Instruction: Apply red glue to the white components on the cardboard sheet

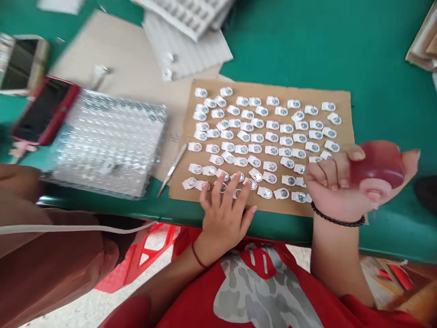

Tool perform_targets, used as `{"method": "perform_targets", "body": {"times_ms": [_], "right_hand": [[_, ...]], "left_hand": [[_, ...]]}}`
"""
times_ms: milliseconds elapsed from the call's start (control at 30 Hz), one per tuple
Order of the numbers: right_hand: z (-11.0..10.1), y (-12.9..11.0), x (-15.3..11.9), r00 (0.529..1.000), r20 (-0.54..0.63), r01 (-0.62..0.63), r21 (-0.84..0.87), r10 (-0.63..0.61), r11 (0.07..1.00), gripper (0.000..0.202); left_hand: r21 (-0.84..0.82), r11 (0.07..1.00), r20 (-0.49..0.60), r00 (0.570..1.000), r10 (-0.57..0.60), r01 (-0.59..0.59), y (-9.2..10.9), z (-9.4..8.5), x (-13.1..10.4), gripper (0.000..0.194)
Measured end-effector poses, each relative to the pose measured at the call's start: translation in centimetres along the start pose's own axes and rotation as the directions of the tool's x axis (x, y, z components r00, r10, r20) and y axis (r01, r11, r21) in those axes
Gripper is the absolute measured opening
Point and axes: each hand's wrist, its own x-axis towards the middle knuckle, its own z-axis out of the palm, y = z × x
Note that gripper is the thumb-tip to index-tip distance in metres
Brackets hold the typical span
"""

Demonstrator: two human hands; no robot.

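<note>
"What's in the right hand (pixel 336 193)?"
"A red bottle (pixel 378 159), pink-capped."
"And the left hand (pixel 223 223)?"
"Splayed over small white, silver-faced pieces (pixel 272 136) set in rows on brown cardboard (pixel 180 193), atop a green bench (pixel 290 45)."

You are in what looks like a workshop, because your green table (pixel 300 50) has little white parts (pixel 257 137) on brown cardboard (pixel 343 98), with bubble wrap (pixel 112 136) nearby

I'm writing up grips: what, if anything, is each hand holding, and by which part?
The right hand holds the red bottle by its body, leaving the nozzle free. The left hand, spread over the cardboard, holds nothing visible.
</note>
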Motion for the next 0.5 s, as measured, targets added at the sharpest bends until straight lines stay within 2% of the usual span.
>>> {"method": "perform_targets", "body": {"times_ms": [67, 167, 267, 333, 400, 500], "right_hand": [[-0.4, -0.1, 0.1, 0.999, 0.037, 0.021, 0.116, -0.025, 0.993, 0.043], [-1.0, 0.5, 0.4, 0.997, 0.048, 0.053, 0.258, -0.068, 0.965, 0.049], [-1.5, 1.1, 0.7, 0.998, -0.001, 0.064, 0.349, -0.068, 0.935, 0.053], [-1.7, 1.3, 0.6, 0.996, -0.059, 0.084, 0.367, -0.067, 0.926, 0.052], [-1.9, 1.5, 0.6, 0.995, -0.047, 0.103, 0.365, -0.092, 0.925, 0.049], [-2.2, 2.0, 0.8, 0.994, 0.015, 0.099, 0.349, -0.111, 0.932, 0.042]], "left_hand": [[-0.105, 0.994, -0.115, 0.993, 0.024, -0.036, -0.4, -0.4, -0.6, 0.041], [-0.221, 0.974, -0.283, 0.959, -0.013, -0.052, -1.8, -1.5, -1.7, 0.032], [-0.157, 0.987, -0.395, 0.914, -0.090, 0.030, -4.3, -3.2, -2.7, 0.027], [-0.068, 0.987, -0.380, 0.910, -0.164, 0.149, -6.3, -4.3, -3.3, 0.025], [0.009, 0.962, -0.274, 0.926, -0.260, 0.273, -8.1, -5.3, -3.5, 0.024], [0.017, 0.948, -0.206, 0.929, -0.309, 0.319, -9.8, -6.2, -2.8, 0.024]]}}
